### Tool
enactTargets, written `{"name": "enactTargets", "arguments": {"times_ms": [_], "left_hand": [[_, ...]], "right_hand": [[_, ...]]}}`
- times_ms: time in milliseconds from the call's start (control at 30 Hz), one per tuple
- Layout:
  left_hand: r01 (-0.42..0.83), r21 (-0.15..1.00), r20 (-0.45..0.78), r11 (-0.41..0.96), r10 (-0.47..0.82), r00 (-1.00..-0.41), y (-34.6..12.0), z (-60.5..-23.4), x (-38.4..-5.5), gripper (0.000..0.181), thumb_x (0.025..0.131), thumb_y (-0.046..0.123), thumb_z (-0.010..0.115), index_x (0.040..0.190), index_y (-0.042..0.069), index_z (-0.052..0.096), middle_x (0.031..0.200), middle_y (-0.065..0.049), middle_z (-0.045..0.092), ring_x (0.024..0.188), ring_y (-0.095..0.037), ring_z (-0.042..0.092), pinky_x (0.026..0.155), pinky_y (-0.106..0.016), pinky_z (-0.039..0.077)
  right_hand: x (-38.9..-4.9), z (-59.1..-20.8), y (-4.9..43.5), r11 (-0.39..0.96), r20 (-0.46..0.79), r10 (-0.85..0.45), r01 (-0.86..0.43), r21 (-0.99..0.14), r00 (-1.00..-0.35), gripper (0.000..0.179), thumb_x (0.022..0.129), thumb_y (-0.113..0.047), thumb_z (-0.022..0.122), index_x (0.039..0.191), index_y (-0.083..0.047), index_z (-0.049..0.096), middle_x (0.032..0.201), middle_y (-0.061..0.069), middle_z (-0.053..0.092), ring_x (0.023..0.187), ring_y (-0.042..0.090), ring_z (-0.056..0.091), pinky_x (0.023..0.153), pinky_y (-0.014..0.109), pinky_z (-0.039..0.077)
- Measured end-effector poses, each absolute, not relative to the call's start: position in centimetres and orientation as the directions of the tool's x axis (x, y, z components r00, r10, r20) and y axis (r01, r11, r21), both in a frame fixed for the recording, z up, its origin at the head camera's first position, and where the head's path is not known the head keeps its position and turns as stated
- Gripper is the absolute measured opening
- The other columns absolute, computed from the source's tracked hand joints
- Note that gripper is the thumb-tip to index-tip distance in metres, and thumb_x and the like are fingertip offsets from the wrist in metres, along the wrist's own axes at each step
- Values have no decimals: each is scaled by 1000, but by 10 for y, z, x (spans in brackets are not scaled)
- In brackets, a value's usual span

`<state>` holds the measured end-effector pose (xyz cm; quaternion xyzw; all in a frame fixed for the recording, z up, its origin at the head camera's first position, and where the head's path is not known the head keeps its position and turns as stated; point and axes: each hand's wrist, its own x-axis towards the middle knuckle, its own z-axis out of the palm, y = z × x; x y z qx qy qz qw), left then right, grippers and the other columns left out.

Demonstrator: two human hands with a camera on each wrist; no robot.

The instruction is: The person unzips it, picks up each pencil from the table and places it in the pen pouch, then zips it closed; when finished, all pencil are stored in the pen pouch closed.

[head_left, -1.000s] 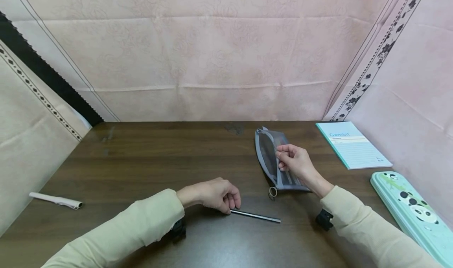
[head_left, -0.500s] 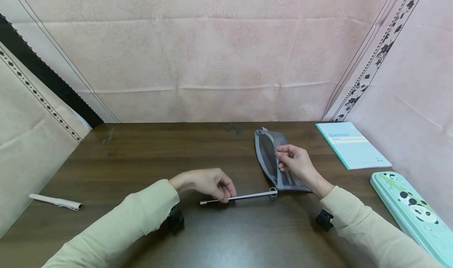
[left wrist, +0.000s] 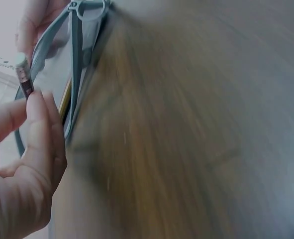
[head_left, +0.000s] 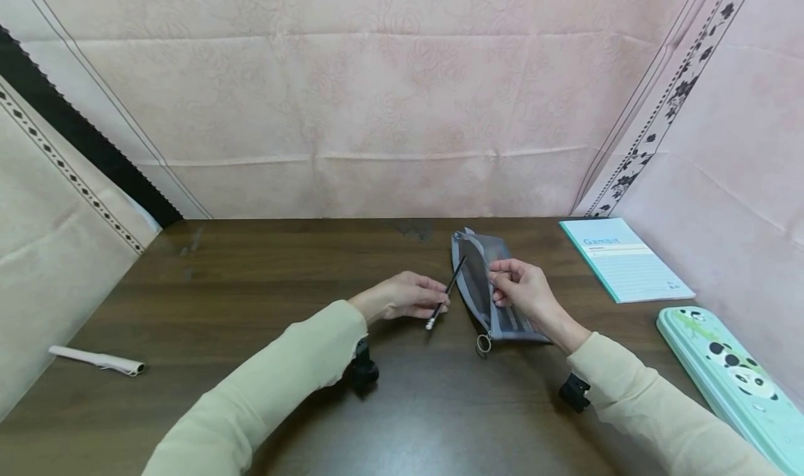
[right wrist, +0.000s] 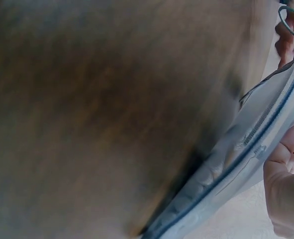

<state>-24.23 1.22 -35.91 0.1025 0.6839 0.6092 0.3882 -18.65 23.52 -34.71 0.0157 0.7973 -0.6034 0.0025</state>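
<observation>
My left hand (head_left: 405, 296) pinches a dark pencil (head_left: 457, 271) between thumb and fingers. The pencil slants, its far end overlapping the mouth of a grey-blue mesh zip pouch (head_left: 515, 327) in the head view. Its pale eraser end (left wrist: 21, 63) and metal band stick out above the fingers in the left wrist view. With thumb and fingertips, my right hand (head_left: 529, 291) grips the pouch's right edge and holds the mouth apart. A ring pull (head_left: 483, 343) hangs at the pouch's near corner.
At the right lie a light-blue "Gambit" notebook (head_left: 628, 259) and, nearer, a mint pencil case (head_left: 722, 364) with panda pictures. A slim white pen-like thing (head_left: 97, 359) lies far left on the brown wooden table (head_left: 283, 273). Patterned pale cloth (head_left: 389, 113) walls the back and sides.
The left hand has lifted the pencil off the table, turned it from crosswise to slanting away, and carried it right and forward to the pouch's mouth. The right hand stays on the pouch.
</observation>
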Motion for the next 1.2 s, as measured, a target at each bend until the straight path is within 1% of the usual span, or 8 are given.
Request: {"name": "enactTargets", "arguments": {"times_ms": [133,367,567,733,900,1000,1100,1200], "left_hand": [[-399,902,-416,164,574,-705,37,-361,-244,35,93,5,56,127,-3,52,110,-16,66,82,-13,66,70,-20,55],[-403,905,-409,133,528,-744,68,-357,-243,46,93,4,57,136,-3,44,116,-18,60,91,-18,64,86,-27,53],[-377,919,-383,115,482,-788,86,-358,-239,46,91,1,57,135,-5,43,111,-19,61,93,-22,64,85,-29,54],[-383,920,-378,85,459,-804,94,-361,-236,42,90,-3,57,131,-7,45,109,-20,62,100,-29,64,83,-30,54],[-379,922,-368,78,472,-801,90,-360,-235,44,91,-3,56,133,-6,44,112,-21,63,102,-29,64,83,-30,54],[-354,931,-352,91,481,-803,81,-359,-235,43,92,-1,55,133,-4,46,113,-22,62,102,-28,63,83,-29,55],[-310,946,-315,90,460,-830,66,-359,-240,38,92,0,55,130,-3,50,115,-24,60,99,-27,63,81,-29,55],[-266,960,-280,91,400,-873,47,-357,-250,31,93,2,55,124,-2,56,114,-23,61,89,-21,64,78,-28,56]], "right_hand": [[-187,-348,235,290,-24,20,29,-956,-1000,31,95,-5,51,121,12,49,76,-1,59,57,3,56,56,19,53],[-187,-347,235,308,-20,19,25,-951,-1000,31,96,-6,51,121,12,49,78,2,58,58,4,56,57,18,52],[-188,-346,236,318,-24,12,26,-948,-1000,31,96,-6,51,121,11,49,78,2,58,58,3,56,56,18,52],[-188,-347,236,309,-26,5,27,-951,-1000,31,96,-5,50,122,12,49,77,1,57,58,3,56,56,17,52],[-188,-348,237,309,-22,3,22,-951,-1000,31,96,-5,50,123,12,49,77,0,57,58,3,56,56,17,52],[-187,-348,238,303,-19,0,18,-953,-1000,32,96,-5,51,123,12,50,76,0,57,58,3,55,56,18,52],[-186,-347,241,317,-12,-8,9,-948,-1000,31,95,-4,51,122,11,52,76,0,58,58,4,55,56,18,52],[-183,-344,246,356,-3,-31,-8,-935,-1000,31,95,-5,53,122,10,54,73,-1,57,59,5,53,57,20,52]]}}
